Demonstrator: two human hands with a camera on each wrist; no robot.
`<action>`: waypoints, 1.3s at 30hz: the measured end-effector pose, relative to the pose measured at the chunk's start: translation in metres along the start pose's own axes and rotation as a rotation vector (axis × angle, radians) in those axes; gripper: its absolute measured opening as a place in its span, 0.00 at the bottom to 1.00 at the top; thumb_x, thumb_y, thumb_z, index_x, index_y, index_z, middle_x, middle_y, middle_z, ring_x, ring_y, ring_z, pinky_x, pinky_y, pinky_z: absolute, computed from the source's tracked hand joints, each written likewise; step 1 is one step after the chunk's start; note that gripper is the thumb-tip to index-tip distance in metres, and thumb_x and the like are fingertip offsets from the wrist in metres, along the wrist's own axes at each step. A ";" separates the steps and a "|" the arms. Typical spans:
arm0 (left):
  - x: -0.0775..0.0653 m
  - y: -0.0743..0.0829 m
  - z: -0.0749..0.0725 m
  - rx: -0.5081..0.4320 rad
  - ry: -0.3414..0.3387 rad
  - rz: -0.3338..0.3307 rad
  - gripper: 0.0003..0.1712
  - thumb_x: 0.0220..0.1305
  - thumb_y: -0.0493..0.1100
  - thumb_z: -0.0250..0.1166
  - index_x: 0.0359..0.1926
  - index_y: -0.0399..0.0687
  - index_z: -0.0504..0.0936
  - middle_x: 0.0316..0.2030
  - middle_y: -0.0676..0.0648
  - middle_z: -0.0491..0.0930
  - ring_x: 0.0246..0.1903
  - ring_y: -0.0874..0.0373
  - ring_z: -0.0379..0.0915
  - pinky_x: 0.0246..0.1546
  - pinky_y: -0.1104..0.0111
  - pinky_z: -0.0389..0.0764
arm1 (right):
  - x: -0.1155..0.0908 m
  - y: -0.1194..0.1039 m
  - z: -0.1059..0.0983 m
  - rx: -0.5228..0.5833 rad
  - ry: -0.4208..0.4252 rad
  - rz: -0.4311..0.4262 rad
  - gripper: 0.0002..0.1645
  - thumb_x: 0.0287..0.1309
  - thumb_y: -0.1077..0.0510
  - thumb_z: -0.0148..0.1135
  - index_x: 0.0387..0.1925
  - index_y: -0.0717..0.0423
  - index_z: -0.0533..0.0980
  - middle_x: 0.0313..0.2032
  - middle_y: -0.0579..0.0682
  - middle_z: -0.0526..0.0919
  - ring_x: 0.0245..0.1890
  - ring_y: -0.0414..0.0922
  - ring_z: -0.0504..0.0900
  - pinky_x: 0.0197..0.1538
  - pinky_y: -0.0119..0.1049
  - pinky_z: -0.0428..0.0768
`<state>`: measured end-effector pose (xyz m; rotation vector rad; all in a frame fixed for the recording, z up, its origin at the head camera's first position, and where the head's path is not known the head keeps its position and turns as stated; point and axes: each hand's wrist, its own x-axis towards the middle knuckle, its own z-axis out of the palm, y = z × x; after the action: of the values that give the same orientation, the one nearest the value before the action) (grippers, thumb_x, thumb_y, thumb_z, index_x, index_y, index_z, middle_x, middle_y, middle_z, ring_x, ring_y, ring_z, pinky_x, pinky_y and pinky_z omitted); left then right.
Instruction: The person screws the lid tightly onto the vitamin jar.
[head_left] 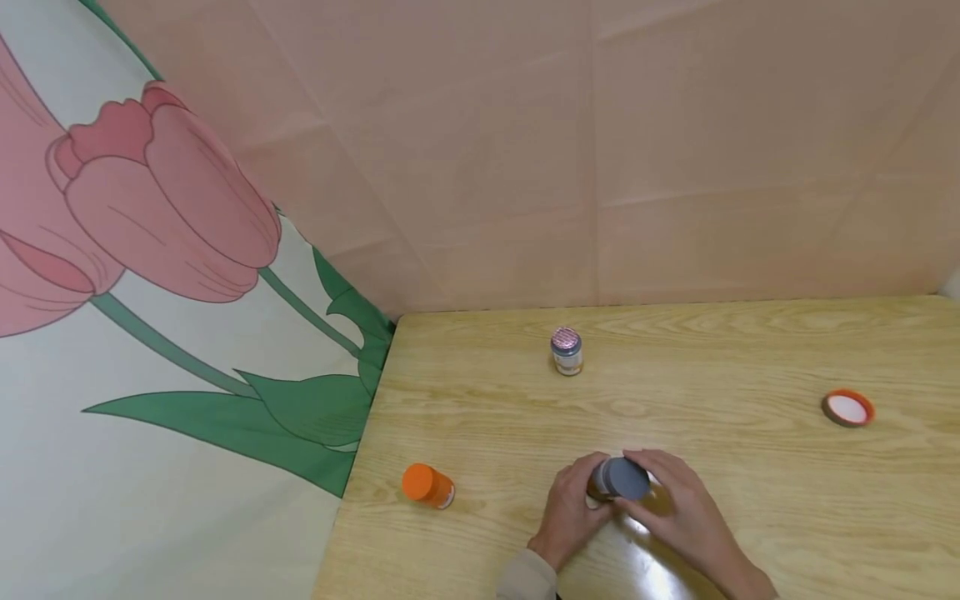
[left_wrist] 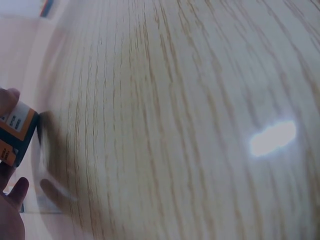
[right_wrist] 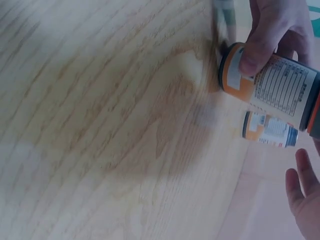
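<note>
While left hand (head_left: 568, 505) grips jar (right_wrist: 284, 85), right hand (head_left: 686, 510) (seemingly) pinches lid (head_left: 628, 478).

I'm looking at a pale wood-grain tabletop (head_left: 712, 358), and behind its far edge I can make out a creased, pinkish-beige covering (head_left: 480, 167). Left of the tabletop I see a pale sheet (head_left: 165, 483) printed with big pink tulips (head_left: 168, 200) and green leaves (head_left: 292, 417). On the tabletop's near part I get a bright white glare (head_left: 654, 575).
</note>
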<state>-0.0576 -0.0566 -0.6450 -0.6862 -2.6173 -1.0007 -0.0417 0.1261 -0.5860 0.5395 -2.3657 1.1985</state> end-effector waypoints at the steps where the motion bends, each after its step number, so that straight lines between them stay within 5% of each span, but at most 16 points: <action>1: 0.000 0.000 0.000 0.000 0.001 0.002 0.38 0.48 0.48 0.79 0.60 0.55 0.72 0.54 0.56 0.82 0.52 0.67 0.79 0.55 0.71 0.77 | 0.000 -0.001 0.001 -0.004 0.008 0.007 0.45 0.24 0.59 0.85 0.54 0.56 0.80 0.47 0.55 0.85 0.55 0.34 0.73 0.66 0.13 0.56; 9: -0.001 0.001 -0.001 0.020 0.011 0.016 0.38 0.49 0.47 0.78 0.61 0.55 0.72 0.54 0.56 0.82 0.52 0.66 0.79 0.54 0.70 0.78 | -0.002 -0.012 0.012 -0.116 0.086 0.156 0.41 0.23 0.55 0.86 0.48 0.60 0.81 0.37 0.50 0.83 0.39 0.45 0.76 0.45 0.23 0.68; 12: -0.001 0.001 -0.001 0.027 0.008 0.016 0.38 0.49 0.47 0.78 0.61 0.55 0.72 0.54 0.56 0.81 0.52 0.67 0.79 0.54 0.70 0.78 | -0.002 -0.014 0.014 -0.122 0.093 0.163 0.42 0.23 0.55 0.86 0.48 0.61 0.80 0.40 0.53 0.83 0.41 0.48 0.76 0.47 0.27 0.67; 19: 0.000 0.000 -0.001 0.023 0.012 0.017 0.39 0.48 0.47 0.79 0.62 0.55 0.72 0.55 0.56 0.82 0.53 0.66 0.79 0.55 0.70 0.78 | 0.005 -0.008 0.006 -0.041 0.019 -0.036 0.37 0.40 0.49 0.80 0.54 0.59 0.79 0.52 0.58 0.81 0.53 0.52 0.74 0.68 0.18 0.54; 24: 0.000 -0.001 -0.001 0.024 0.013 0.029 0.40 0.48 0.46 0.79 0.62 0.56 0.71 0.55 0.56 0.81 0.53 0.67 0.78 0.55 0.70 0.78 | 0.008 -0.004 0.003 -0.071 -0.028 -0.108 0.34 0.41 0.50 0.77 0.52 0.59 0.80 0.49 0.55 0.83 0.52 0.55 0.75 0.70 0.20 0.52; 31: -0.001 -0.001 0.000 0.022 0.013 0.018 0.39 0.48 0.48 0.79 0.61 0.56 0.72 0.54 0.56 0.82 0.52 0.67 0.78 0.54 0.71 0.77 | 0.006 -0.006 0.006 -0.086 0.039 -0.031 0.34 0.33 0.50 0.83 0.46 0.58 0.82 0.44 0.50 0.83 0.46 0.49 0.76 0.56 0.28 0.66; 39: -0.001 0.000 0.000 0.008 0.009 0.004 0.37 0.48 0.46 0.79 0.59 0.56 0.73 0.52 0.56 0.82 0.51 0.66 0.79 0.53 0.73 0.77 | 0.004 -0.015 0.015 -0.097 0.079 0.159 0.38 0.24 0.55 0.86 0.44 0.61 0.80 0.40 0.52 0.82 0.42 0.46 0.74 0.48 0.33 0.66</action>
<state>-0.0569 -0.0572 -0.6453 -0.6835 -2.6096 -0.9893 -0.0403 0.1050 -0.5819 0.2719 -2.4216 1.1414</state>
